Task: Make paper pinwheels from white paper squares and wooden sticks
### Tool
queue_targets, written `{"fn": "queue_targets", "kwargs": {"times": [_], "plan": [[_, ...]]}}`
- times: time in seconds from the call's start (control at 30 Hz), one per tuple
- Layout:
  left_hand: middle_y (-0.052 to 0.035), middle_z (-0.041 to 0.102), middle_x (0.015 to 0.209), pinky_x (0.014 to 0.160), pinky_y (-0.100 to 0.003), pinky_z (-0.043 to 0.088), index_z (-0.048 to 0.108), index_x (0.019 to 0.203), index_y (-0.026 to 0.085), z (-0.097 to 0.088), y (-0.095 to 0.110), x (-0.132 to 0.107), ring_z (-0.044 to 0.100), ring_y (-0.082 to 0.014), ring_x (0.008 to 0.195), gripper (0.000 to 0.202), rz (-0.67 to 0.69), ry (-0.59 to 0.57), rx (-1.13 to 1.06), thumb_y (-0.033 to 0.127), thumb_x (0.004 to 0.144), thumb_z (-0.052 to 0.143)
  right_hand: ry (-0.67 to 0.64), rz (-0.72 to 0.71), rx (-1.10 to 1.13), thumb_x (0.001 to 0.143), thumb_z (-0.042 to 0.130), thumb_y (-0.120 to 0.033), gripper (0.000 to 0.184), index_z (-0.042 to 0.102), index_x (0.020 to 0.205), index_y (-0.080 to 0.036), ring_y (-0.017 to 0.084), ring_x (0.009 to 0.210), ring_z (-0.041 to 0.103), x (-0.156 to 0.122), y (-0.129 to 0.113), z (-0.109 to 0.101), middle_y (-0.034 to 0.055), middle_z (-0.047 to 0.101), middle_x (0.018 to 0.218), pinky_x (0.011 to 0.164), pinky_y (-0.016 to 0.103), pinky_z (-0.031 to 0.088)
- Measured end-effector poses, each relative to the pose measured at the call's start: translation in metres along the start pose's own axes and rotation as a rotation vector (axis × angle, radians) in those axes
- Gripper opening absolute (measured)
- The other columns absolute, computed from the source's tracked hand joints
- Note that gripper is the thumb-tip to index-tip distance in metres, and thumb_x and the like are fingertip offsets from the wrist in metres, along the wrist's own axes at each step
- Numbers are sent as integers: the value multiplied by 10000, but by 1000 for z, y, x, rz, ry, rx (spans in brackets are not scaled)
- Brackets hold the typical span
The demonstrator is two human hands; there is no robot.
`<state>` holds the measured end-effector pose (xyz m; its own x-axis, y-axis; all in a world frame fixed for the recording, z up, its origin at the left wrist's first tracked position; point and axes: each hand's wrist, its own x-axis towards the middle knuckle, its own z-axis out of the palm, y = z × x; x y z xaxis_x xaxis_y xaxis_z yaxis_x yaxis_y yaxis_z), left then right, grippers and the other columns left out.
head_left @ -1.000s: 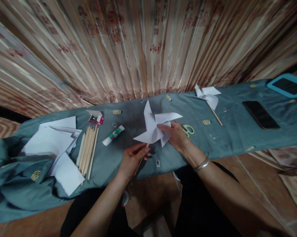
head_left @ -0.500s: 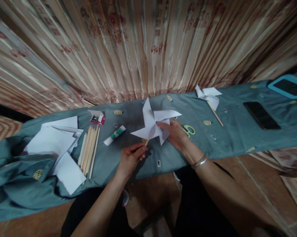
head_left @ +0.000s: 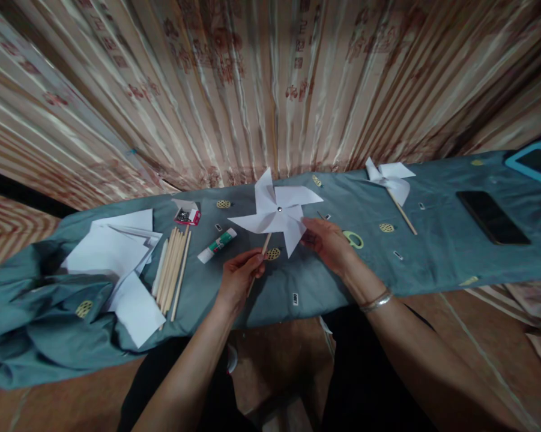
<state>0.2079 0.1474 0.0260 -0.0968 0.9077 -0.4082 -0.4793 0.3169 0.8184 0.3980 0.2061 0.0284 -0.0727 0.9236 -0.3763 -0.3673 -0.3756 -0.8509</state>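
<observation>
A white paper pinwheel [head_left: 277,213] with a pin at its centre stands on a thin wooden stick above the blue-grey cloth [head_left: 432,252]. My left hand [head_left: 238,277] is closed round the lower part of that stick. My right hand [head_left: 328,243] sits just right of the pinwheel, fingertips touching the edge of its lower right blade, fingers loosely curled with nothing gripped. Yellow-green scissors [head_left: 353,239] lie partly hidden behind my right hand.
A second pinwheel [head_left: 389,180] lies at the back right. A glue stick [head_left: 217,245], a bundle of wooden sticks [head_left: 173,270], a small red pin box [head_left: 188,213] and a pile of white paper [head_left: 110,258] lie left. A black phone [head_left: 493,217] and a blue-framed tablet [head_left: 534,162] lie right.
My left hand has raised the pinwheel upright so its face turns toward me. My right hand has come off the centre and now touches only a blade's edge.
</observation>
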Motion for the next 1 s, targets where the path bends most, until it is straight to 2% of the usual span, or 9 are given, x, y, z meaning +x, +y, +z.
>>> {"fn": "queue_targets", "kwargs": {"times": [0.27, 0.7, 0.9, 1.0], "plan": [[-14, 692, 590, 489, -167, 443, 792, 758, 129, -1, -5, 3, 575, -67, 516, 307, -32, -19, -44, 198, 471, 878, -19, 44, 11, 547, 909, -413, 325, 694, 650, -192, 101, 572, 609, -6, 0, 5, -10, 694, 634, 499, 206, 476], [-35, 749, 716, 637, -209, 516, 796, 785, 153, -3, -12, 3, 643, -99, 617, 348, -38, -6, -23, 226, 467, 918, -97, 104, 46, 557, 916, -394, 317, 691, 651, -193, 106, 588, 666, -12, 5, 11, -11, 715, 644, 533, 195, 502], [-53, 766, 753, 737, -247, 522, 801, 744, 153, -2, -13, 2, 668, -136, 711, 308, 2, -42, 7, 261, 483, 925, -125, 116, 56, 501, 936, -441, 372, 723, 658, -181, 100, 583, 671, -16, 6, 15, 6, 735, 647, 532, 172, 523], [-67, 785, 822, 802, -272, 521, 811, 808, 168, -1, -13, 2, 685, -162, 790, 321, 24, -78, 31, 272, 521, 911, -146, 110, 37, 512, 929, -466, 375, 735, 658, -181, 96, 587, 674, -18, 7, 18, 17, 750, 664, 530, 161, 525]]}}
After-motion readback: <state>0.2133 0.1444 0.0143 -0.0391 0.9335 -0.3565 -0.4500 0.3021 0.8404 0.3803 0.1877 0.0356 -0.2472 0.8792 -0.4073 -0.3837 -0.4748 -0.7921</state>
